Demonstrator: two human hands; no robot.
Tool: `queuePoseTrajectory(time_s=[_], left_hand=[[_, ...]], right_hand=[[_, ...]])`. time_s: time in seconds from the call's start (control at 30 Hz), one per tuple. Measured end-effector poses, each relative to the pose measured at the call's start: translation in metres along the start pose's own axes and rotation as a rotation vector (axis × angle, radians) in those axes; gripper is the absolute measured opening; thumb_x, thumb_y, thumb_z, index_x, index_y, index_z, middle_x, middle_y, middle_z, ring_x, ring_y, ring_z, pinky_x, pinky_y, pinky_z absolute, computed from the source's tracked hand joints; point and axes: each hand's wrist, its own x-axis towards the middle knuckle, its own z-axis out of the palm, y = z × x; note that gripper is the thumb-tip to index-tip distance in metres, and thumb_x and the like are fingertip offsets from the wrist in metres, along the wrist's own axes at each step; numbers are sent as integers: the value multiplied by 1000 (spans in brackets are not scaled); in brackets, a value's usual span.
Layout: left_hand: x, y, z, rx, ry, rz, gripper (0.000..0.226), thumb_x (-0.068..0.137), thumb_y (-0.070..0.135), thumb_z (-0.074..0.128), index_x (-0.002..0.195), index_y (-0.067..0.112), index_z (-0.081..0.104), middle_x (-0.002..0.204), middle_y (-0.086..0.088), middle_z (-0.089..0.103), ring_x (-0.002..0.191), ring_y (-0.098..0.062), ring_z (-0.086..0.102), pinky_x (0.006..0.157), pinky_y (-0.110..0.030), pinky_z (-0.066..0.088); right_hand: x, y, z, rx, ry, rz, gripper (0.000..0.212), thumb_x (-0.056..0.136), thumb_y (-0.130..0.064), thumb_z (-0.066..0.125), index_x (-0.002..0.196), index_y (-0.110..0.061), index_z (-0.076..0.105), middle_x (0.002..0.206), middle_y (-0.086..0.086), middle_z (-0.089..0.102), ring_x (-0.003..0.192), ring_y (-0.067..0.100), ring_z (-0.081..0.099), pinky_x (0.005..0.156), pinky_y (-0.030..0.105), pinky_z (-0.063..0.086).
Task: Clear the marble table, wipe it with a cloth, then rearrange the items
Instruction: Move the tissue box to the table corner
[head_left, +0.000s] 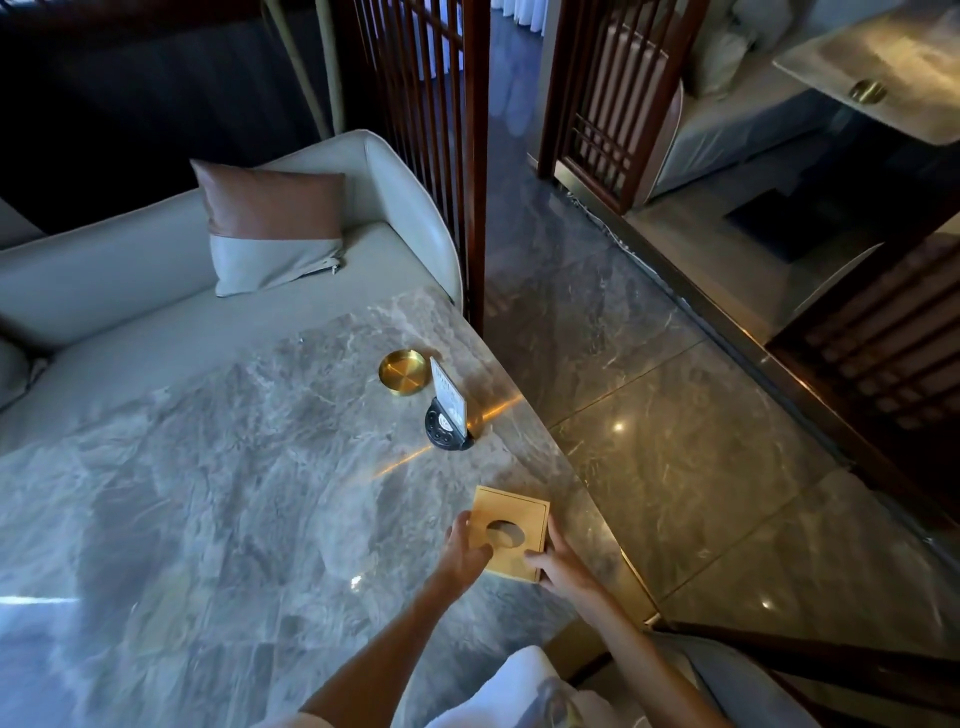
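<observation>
A gold tissue box (514, 514) with an oval opening stands on the grey marble table (218, 467) near its right edge. My left hand (465, 545) grips its left side and my right hand (558, 564) grips its near right corner. Farther along the edge sit a round gold dish (402, 371) and a black stand holding a white card (449, 410). A white cloth (511, 686) lies at the bottom of the view by my arms.
A pale sofa (130, 291) with a brown and grey cushion (272, 223) runs along the table's far side. A dark wooden lattice screen (436, 130) stands at the far right corner. Polished stone floor (701, 441) lies to the right.
</observation>
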Motion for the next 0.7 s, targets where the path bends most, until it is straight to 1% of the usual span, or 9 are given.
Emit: queuePoseTrajectory(time_s=[0.07,0.13,0.2,0.27,0.33,0.43,0.53,0.6,0.7], left_hand=[[-3,0,-6,-18,-1,17,63,84,19,55,142,9,30,136,-14,43,121,-29,47,102,-44,45],[-2,-7,-16,14,38,0,65,92,18,52,149,10,22,148,-16,32,134,-32,39,107,-39,40],[-8,-19,-32,98,101,17,56,95,19,48,147,12,29,151,-15,30,134,-31,40,106,-36,40],[-18,-36,-55,238,176,80,48,95,18,46,142,13,41,147,-13,39,134,-28,41,111,-37,36],[-30,-63,-82,362,227,132,45,92,18,47,137,16,48,144,-8,45,132,-28,43,111,-39,36],[-55,-114,-125,458,267,115,47,88,23,44,134,18,51,141,-5,50,129,-28,46,109,-39,37],[-87,-165,-160,468,322,67,45,88,24,45,132,20,52,140,-3,52,128,-25,47,109,-38,37],[-111,-193,-179,461,354,40,44,90,23,45,133,21,51,142,-2,49,130,-26,45,107,-38,39],[-141,-235,-202,458,365,-16,44,92,24,45,136,23,49,145,-2,46,133,-27,41,107,-40,39]], right_hand=[[-1,-3,0,-75,74,-26,70,98,-25,55,154,-36,16,155,3,37,142,29,37,115,49,35],[-8,-6,1,-202,196,-85,62,99,-32,52,154,-27,24,155,5,39,143,27,37,118,47,31],[-15,-8,6,-317,310,-163,57,101,-33,50,153,-21,29,154,5,41,143,26,37,115,43,31],[-20,-9,15,-441,393,-259,53,101,-32,50,150,-20,36,151,4,45,141,23,40,114,38,33],[-23,-8,31,-562,434,-378,50,99,-30,52,146,-17,42,149,4,48,139,21,44,113,35,35],[-31,2,72,-728,429,-512,43,99,-26,53,140,-13,50,146,4,50,137,21,45,115,36,35],[-39,24,126,-784,369,-569,41,98,-26,54,137,-11,54,146,7,51,138,24,44,116,43,33],[-45,41,165,-792,291,-561,41,99,-29,52,138,-15,53,148,3,48,142,23,40,118,45,30],[-53,61,223,-863,211,-543,41,99,-26,54,138,-14,54,148,5,47,143,22,36,120,34,23]])
